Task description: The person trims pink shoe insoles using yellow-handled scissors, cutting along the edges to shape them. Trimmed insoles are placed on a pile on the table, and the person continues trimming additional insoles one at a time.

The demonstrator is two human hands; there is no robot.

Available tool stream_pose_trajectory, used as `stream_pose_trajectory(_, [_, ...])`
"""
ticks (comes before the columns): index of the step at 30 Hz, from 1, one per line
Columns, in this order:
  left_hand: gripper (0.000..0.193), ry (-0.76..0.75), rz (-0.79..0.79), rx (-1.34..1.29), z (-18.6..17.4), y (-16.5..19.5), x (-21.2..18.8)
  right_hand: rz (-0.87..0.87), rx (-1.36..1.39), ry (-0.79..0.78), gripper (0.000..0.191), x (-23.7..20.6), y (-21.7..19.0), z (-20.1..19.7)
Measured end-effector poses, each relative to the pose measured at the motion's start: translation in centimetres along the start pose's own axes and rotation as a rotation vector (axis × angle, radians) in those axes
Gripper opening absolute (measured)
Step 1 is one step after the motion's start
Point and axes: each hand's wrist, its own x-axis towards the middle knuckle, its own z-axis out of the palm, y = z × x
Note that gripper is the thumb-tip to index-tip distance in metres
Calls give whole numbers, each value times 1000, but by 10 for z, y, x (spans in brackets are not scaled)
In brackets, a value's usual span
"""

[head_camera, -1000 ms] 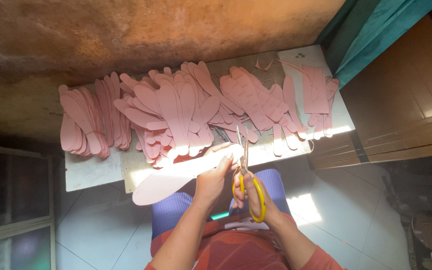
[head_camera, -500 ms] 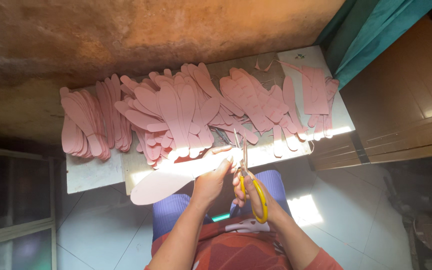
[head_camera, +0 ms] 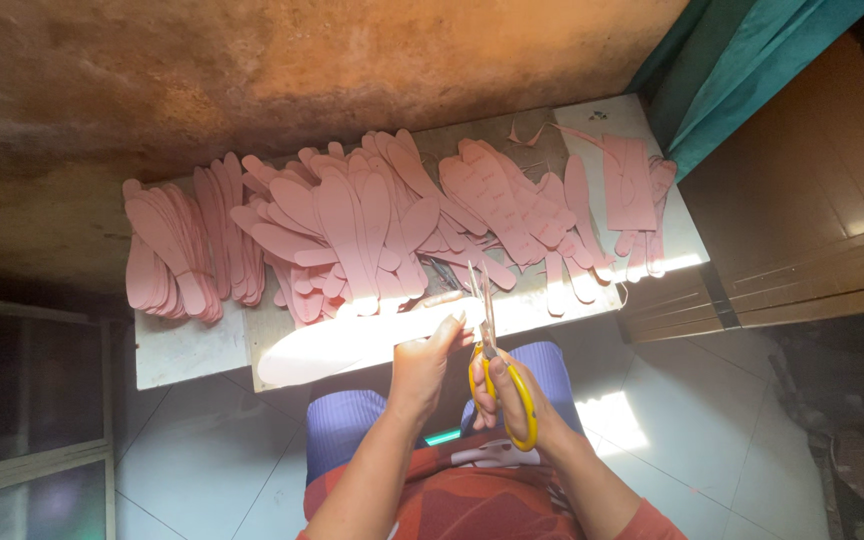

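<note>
My left hand [head_camera: 422, 365] grips the right end of a long pink sole-shaped cutout [head_camera: 352, 340] that glares pale in the sunlight and reaches out to the left. My right hand [head_camera: 512, 395] holds yellow-handled scissors [head_camera: 497, 350], fingers through the loops. The blades point up and away from me and are slightly apart, right beside the piece's held end. Both hands hover over my lap, just in front of the low table [head_camera: 187, 350].
Piles of pink sole-shaped cutouts [head_camera: 352, 220] cover the low table, with a separate stack [head_camera: 167, 250] at the left and rectangular pink sheets [head_camera: 632, 185] at the right. A rough wall rises behind. A wooden cabinet [head_camera: 812, 200] and teal cloth [head_camera: 742, 60] stand right. White floor tiles lie below.
The held piece has shifted slightly left and turned in my left hand. The scissors have edged along its end and stay upright.
</note>
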Motion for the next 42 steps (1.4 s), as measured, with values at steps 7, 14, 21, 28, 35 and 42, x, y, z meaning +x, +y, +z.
stream_pose_trajectory(7, [32, 78, -118, 87, 24, 11, -19, 20, -52, 38, 61, 6, 0, 4])
stream_pose_trajectory(14, [31, 69, -204, 27, 32, 19, -21, 40, -74, 40, 65, 7, -3, -3])
stream_pose_trajectory(21, [19, 80, -12, 77, 22, -2, -8, 8, -87, 45, 62, 5, 1, -7])
stream_pose_trajectory(28, [14, -8, 93, 193, 7, -10, 5, 59, -117, 23, 62, 4, -3, -11])
stream_pose_trajectory(35, [16, -46, 74, 277, 9, -3, 1, -1, -171, -35, 71, 2, -10, -10])
stream_pose_trajectory(42, [18, -15, -170, 127, 14, 3, -3, 14, -147, 17, 71, 4, -4, -9])
